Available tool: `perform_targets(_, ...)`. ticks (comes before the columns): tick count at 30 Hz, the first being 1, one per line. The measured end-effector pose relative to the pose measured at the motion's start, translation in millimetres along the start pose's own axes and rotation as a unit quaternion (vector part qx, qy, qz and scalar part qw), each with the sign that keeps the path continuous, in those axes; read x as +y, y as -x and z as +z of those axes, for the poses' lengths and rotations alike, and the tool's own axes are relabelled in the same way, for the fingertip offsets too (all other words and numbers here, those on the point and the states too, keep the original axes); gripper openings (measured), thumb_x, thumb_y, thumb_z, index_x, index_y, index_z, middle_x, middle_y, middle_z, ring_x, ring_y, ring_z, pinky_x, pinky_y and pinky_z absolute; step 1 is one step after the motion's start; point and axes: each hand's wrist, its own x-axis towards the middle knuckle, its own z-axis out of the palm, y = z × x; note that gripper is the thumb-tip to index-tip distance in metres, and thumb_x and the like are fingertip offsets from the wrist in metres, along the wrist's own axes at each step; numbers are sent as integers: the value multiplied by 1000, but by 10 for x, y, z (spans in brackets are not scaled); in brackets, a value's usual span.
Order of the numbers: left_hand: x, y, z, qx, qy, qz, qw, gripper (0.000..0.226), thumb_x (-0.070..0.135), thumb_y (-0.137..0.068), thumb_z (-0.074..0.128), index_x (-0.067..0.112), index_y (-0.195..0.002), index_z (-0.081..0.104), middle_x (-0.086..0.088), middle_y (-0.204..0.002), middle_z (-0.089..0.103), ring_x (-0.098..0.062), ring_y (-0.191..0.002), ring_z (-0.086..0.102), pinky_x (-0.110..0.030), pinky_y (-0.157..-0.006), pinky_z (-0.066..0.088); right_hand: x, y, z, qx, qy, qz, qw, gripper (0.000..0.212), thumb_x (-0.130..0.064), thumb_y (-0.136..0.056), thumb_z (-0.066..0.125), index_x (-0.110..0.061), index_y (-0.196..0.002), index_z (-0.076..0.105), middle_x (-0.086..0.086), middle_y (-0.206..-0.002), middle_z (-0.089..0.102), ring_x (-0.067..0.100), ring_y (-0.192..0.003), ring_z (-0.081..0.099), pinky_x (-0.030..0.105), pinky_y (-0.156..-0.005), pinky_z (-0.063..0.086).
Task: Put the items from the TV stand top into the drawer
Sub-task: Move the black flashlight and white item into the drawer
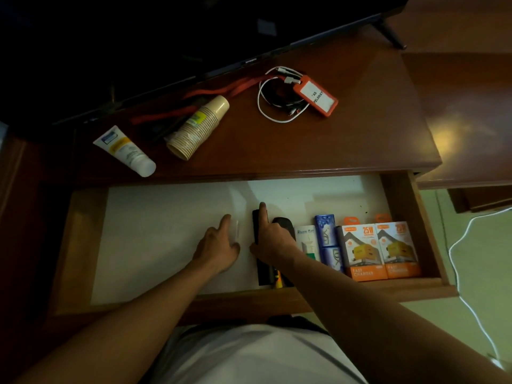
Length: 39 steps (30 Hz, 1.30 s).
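Note:
The drawer (432, 231) is pulled out below the TV stand top (346, 139). Inside it my right hand (273, 239) rests on a black remote (257, 225), forefinger along its edge. My left hand (219, 245) lies flat on the white drawer liner with a small white object (237, 231) under its fingers. On the stand top lie a white tube (124, 151), a stack of paper cups (198, 127), a coiled white cable (277, 103) and an orange ID badge holder (315, 95) with a red lanyard (221, 90).
Charger boxes (382, 250) and blue and white boxes (327, 239) line the drawer's right side. A second dark remote (285, 224) lies right of the black one. The TV (166, 37) stands at the back. A white cord (465, 286) trails on the floor at right.

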Motion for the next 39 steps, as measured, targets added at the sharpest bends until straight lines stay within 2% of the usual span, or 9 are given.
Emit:
perform_targets(4,27,-41,50,-22,-22,8,999,81,41,-94,59,36,-156,8,-17,-142,42,-34,-118,54,-38,-90,50,18,-38,34,-6,25,1,1000,105,-27,-95,65,-22,-157,-19,14,-98,69,21,-70,64,40,-74,61)
perform_targets(11,-19,-62,65,-27,-16,4,1000,81,41,-92,64,33,-157,15,-18,-144,41,-33,-118,56,-38,-93,51,-23,-58,-6,18,89,-10,996,97,-31,-96,58,-22,-157,-17,15,-96,69,24,-68,63,40,-68,60)
perform_targets(18,-47,-65,113,-33,-4,8,999,82,44,-89,67,31,-155,21,-18,-142,44,-33,-121,53,-38,-96,50,3,-63,76,1,129,0,992,105,-36,-95,64,-21,-157,-19,13,-97,68,24,-71,64,42,-70,60)
perform_targets(21,-51,-88,113,-30,-1,12,999,79,40,-89,68,28,-155,24,-17,-137,51,-33,-117,57,-37,-94,51,-11,-95,64,0,147,5,989,102,-38,-94,66,-20,-160,-9,16,-112,67,31,-91,68,42,-75,58)
perform_targets(24,-71,-102,80,-33,13,24,999,71,31,-91,65,26,-153,29,-15,-122,60,-28,-99,63,-36,-84,55,-34,-123,-6,28,137,-8,990,83,-36,-94,64,-16,-157,14,19,-132,53,37,-112,61,44,-85,53)
perform_targets(26,-72,-99,46,-42,28,33,998,64,25,-91,62,27,-150,35,-13,-120,63,-25,-97,64,-33,-81,55,-39,-147,-36,53,131,-28,990,70,-32,-94,63,-15,-151,27,19,-137,45,38,-114,58,44,-88,52)
perform_targets(30,-39,-95,26,-65,41,54,996,54,19,-90,62,24,-142,47,-9,-131,61,-26,-114,60,-30,-91,50,-16,-216,-10,50,159,-63,984,70,-34,-94,64,-17,-152,29,16,-144,38,39,-124,49,47,-95,49)
perform_targets(37,-13,-46,124,-99,50,75,991,36,12,-89,60,21,-123,62,-10,-112,68,-25,-88,65,-28,-72,52,51,-270,-116,44,164,-49,984,69,-38,-83,76,-15,-141,44,13,-134,43,36,-122,48,47,-96,48)
perform_targets(39,-11,-39,132,-97,42,79,991,33,12,-88,60,20,-120,64,-8,-111,69,-24,-92,65,-28,-74,53,72,-266,-130,41,156,-52,986,72,-38,-83,76,-17,-143,43,12,-135,45,35,-123,48,47,-97,48)
